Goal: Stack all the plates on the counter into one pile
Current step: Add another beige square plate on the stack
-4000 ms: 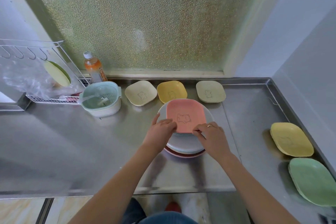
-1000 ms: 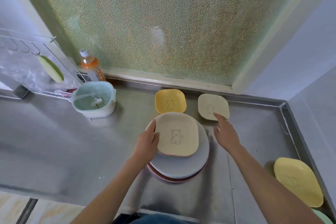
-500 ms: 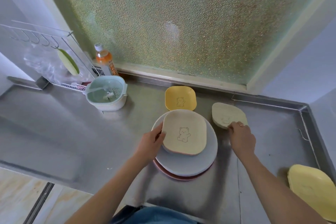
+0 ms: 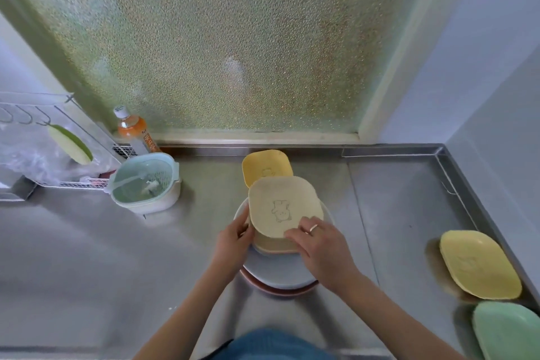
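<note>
A pile of plates (image 4: 277, 272) stands in the middle of the steel counter: a reddish round one at the bottom, a grey round one, then small square ones. Above the pile a cream square plate with a bear drawing (image 4: 285, 206) is tilted, its near edge pinched by my right hand (image 4: 317, 245). My left hand (image 4: 235, 238) rests against the left edge of the pile's small plates. A small yellow plate (image 4: 266, 165) lies just behind the pile. At the right a yellow plate (image 4: 479, 264) and a green plate (image 4: 508, 330) lie on the counter.
A pale green strainer bowl (image 4: 144, 183) stands left of the pile, an orange drink bottle (image 4: 134, 133) behind it by the frosted window. A wire rack (image 4: 43, 152) with a plastic bag is at far left. A raised counter rim (image 4: 467, 193) runs along the right.
My right hand picked up the cream plate at the back right and carried it left over the pile. My left hand stayed at the pile's left edge.
</note>
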### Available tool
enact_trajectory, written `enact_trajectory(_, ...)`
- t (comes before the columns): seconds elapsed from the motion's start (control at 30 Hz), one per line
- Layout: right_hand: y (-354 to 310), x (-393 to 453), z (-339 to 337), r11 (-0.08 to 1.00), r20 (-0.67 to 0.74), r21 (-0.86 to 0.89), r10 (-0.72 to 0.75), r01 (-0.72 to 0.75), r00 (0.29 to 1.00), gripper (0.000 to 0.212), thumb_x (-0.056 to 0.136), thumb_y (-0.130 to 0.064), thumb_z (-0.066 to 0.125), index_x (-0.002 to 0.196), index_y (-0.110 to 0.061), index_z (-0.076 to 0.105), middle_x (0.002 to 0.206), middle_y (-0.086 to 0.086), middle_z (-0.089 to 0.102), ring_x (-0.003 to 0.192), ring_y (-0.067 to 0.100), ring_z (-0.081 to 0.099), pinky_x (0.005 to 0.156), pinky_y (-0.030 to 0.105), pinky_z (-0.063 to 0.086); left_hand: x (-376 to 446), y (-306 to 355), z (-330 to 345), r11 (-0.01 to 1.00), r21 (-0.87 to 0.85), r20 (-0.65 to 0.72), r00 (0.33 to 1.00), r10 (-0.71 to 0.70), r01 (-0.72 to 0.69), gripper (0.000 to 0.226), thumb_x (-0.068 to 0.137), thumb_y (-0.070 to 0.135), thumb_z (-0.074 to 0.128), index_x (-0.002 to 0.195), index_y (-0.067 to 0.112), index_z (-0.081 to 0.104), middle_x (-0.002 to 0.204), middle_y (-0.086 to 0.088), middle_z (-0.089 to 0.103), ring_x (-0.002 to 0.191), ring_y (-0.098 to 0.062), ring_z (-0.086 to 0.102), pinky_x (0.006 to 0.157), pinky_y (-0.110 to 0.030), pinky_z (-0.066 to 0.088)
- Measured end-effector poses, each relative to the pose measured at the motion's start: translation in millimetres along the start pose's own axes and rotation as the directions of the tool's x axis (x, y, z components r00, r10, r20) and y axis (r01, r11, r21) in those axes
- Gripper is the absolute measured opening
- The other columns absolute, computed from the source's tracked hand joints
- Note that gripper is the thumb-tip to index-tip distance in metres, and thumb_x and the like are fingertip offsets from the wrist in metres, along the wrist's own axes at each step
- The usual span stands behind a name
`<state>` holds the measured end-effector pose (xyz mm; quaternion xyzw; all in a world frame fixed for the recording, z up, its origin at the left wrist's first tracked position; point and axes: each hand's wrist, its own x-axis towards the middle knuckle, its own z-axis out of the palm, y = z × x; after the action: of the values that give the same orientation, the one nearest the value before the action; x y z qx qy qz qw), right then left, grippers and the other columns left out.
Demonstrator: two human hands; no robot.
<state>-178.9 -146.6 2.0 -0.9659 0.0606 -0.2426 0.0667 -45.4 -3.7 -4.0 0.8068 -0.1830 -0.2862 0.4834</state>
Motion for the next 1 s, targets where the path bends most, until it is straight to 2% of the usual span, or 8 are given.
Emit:
enact_trajectory(0.17, -10.9, -10.2, 7.4, 0.999, 0.155, 0.007, 0.046, -0.048, 0.987, 0.036, 0.055, -0.006, 0.084, 0.085, -0.021, 0.072, 0.075, 0.003, 0.061, 0.068, 0.02, 0.061, 0.055, 0.025, 0.05, 3.3, -6.6, -4.6, 0.991, -0.12, 0.037, 0.998, -0.054, 0.058, 0.038, 0.098, 0.027, 0.04, 0.133, 0.041, 0.046, 0.118, 0.005, 0.065, 0.11, -0.015, 0.061, 0.096, -0.035, 0.051)
enact_trajectory(0.3, -15.8, -5.0, 10.9, 0.992, 0.229, 0.053, 0.098, -0.113, 0.969, 0.035, 0.058, -0.008, 0.084, 0.087, -0.025, 0.073, 0.075, -0.001, 0.06, 0.068, 0.016, 0.06, 0.056, 0.019, 0.048, 2.5, -2.3, -7.6, 0.987, -0.157, 0.017, 1.0, -0.02, 0.022, 0.039, 0.098, 0.034, 0.041, 0.137, 0.036, 0.043, 0.111, 0.012, 0.065, 0.109, -0.012, 0.059, 0.092, -0.032, 0.051)
enact_trajectory(0.43, -13.2, -5.8, 12.7, 0.971, 0.3, 0.13, 0.156, -0.202, 0.941, 0.021, 0.077, -0.011, 0.065, 0.093, -0.023, 0.071, 0.081, 0.002, 0.059, 0.075, 0.022, 0.06, 0.062, 0.026, 0.05, 8.2, 6.1, -5.0, 1.0, 0.013, 0.023, 1.0, 0.018, -0.018, 0.047, 0.098, 0.022, 0.039, 0.143, 0.034, 0.03, 0.094, 0.016, 0.058, 0.092, -0.006, 0.057, 0.07, -0.014, 0.044)
enact_trajectory(0.57, -15.3, -2.9, 6.8, 0.952, 0.399, 0.163, 0.175, -0.258, 0.9, 0.035, 0.092, -0.03, 0.038, 0.107, -0.019, 0.068, 0.098, 0.004, 0.06, 0.093, 0.022, 0.052, 0.078, 0.032, 0.044, 13.8, 7.3, -2.7, 0.993, 0.109, 0.023, 0.999, 0.04, -0.043, 0.05, 0.097, 0.017, 0.036, 0.144, 0.032, 0.031, 0.084, 0.009, 0.055, 0.072, 0.002, 0.049, 0.069, -0.022, 0.047)
enact_trajectory(0.67, -16.4, -3.6, 5.5, 0.933, 0.392, 0.218, 0.186, -0.287, 0.901, 0.03, 0.095, -0.024, 0.043, 0.113, -0.018, 0.066, 0.107, 0.003, 0.06, 0.099, 0.02, 0.049, 0.086, 0.03, 0.042, 13.4, 8.1, -3.2, 0.991, 0.121, 0.029, 0.998, 0.06, -0.063, 0.05, 0.097, 0.014, 0.036, 0.144, 0.03, 0.031, 0.094, 0.002, 0.057, 0.073, 0.002, 0.051, 0.061, -0.012, 0.041)
enact_trajectory(0.8, -11.1, -17.8, -1.0, 0.858, 0.243, 0.32, 0.336, -0.402, 0.91, 0.027, 0.091, -0.017, 0.05, 0.114, -0.019, 0.064, 0.107, -0.002, 0.057, 0.089, 0.009, 0.054, 0.075, 0.017, 0.044, 13.2, 4.0, -5.8, 0.994, 0.085, 0.031, 0.998, 0.063, -0.066, 0.049, 0.097, 0.015, 0.04, 0.144, 0.03, 0.034, 0.087, 0.022, 0.054, 0.074, 0.004, 0.05, 0.068, -0.01, 0.04)
enact_trajectory(0.9, 14.1, -40.7, -5.3, 0.739, 0.095, 0.334, 0.59, -0.584, 0.802, 0.027, 0.09, -0.012, 0.053, 0.113, -0.024, 0.06, 0.109, -0.01, 0.051, 0.071, 0.002, 0.052, 0.066, 0.014, 0.042, 12.9, 3.7, -6.5, 0.995, 0.079, 0.029, 0.998, 0.056, -0.058, 0.049, 0.097, 0.016, 0.041, 0.144, 0.029, 0.033, 0.097, 0.018, 0.054, 0.076, 0.008, 0.049, 0.067, -0.014, 0.041)
enact_trajectory(1.0, 56.4, -75.5, -6.1, 0.619, 0.033, 0.226, 0.767, -0.752, 0.641, 0.032, 0.089, -0.01, 0.053, 0.118, -0.022, 0.055, 0.118, -0.002, 0.049, 0.068, 0.005, 0.053, 0.068, 0.025, 0.044, 10.9, 5.6, -3.7, 0.994, 0.08, 0.021, 0.997, 0.067, -0.069, 0.049, 0.098, 0.016, 0.039, 0.145, 0.03, 0.032, 0.101, 0.01, 0.054, 0.077, 0.006, 0.049, 0.067, -0.02, 0.038)
